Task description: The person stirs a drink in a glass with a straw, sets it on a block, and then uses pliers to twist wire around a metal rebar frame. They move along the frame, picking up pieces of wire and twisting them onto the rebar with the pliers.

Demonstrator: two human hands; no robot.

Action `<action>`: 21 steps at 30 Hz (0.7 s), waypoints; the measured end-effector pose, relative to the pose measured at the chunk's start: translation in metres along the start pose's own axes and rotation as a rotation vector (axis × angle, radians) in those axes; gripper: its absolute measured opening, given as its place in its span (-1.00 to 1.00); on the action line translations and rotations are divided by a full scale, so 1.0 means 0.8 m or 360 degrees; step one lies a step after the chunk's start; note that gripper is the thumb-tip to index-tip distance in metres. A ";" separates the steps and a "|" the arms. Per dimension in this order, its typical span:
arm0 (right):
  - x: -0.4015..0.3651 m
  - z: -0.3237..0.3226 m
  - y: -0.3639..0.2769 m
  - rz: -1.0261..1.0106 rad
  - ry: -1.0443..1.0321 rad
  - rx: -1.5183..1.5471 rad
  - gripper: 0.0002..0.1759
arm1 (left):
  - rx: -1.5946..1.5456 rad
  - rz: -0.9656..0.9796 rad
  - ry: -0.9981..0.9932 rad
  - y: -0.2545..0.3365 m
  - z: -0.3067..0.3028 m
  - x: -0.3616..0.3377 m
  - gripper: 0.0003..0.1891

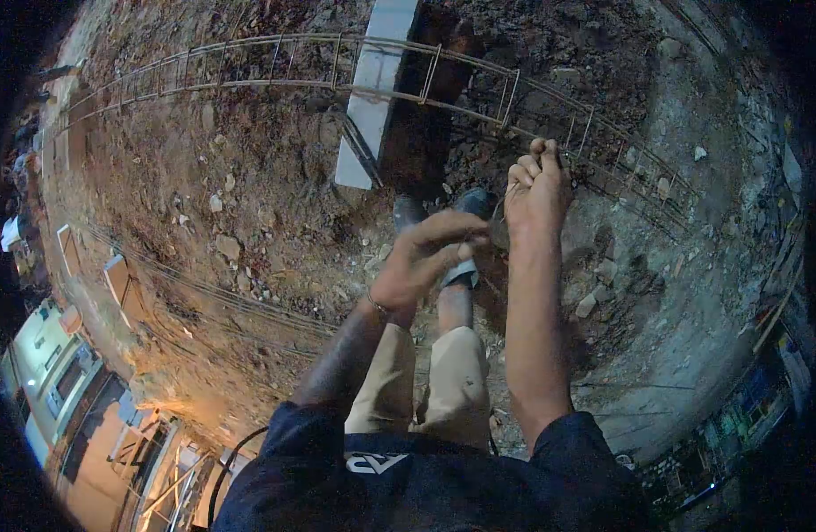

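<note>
Low in front of my body, my left hand (430, 257) is raised over my feet, its fingers stretched out with a gap between thumb and fingers. Nothing shows between them. To its right, my right hand (538, 186) is held up with the fingers curled and pressed together near the fingertips; what they hold, if anything, is too small to name. Just beyond those fingertips runs a long cage of tied steel bars (423, 96), which crosses the view from left to right. It passes over a pale flat slab (372, 106).
Rough soil with stones (226, 246) lies all around. Thin long rods (239, 300) run along the ground at the left. Upright boards (117, 277) stand farther left, and a lit building (49, 355) is at the lower left.
</note>
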State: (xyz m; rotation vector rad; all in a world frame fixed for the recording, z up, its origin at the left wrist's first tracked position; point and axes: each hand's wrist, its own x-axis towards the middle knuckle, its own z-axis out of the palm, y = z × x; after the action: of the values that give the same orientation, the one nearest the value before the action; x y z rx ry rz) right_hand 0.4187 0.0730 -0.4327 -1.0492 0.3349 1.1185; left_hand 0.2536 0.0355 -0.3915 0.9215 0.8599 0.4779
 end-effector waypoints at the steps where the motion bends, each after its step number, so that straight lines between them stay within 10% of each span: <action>1: -0.003 0.001 0.000 0.0002 0.0003 -0.0001 -0.89 | -0.0101 0.0122 0.0003 -0.005 -0.002 0.007 -0.72; 15: -0.030 0.031 -0.015 -0.0303 -0.0359 -0.0358 -0.88 | 0.0367 -0.0219 0.0140 0.022 -0.004 0.009 -0.79; 18: -0.025 0.025 -0.033 -0.0153 -0.0342 0.0187 -0.90 | -0.0617 0.0137 0.0306 0.023 0.009 0.002 -0.43; 21: -0.032 0.030 -0.040 -0.0105 -0.0372 0.0626 -0.87 | -0.1813 0.0004 0.0306 0.022 0.042 -0.005 -0.51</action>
State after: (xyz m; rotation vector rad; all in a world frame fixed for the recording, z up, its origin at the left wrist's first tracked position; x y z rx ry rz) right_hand 0.4281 0.0765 -0.3862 -0.5729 0.3149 1.0505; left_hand 0.2785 0.0260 -0.3646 -0.1749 0.6005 0.9262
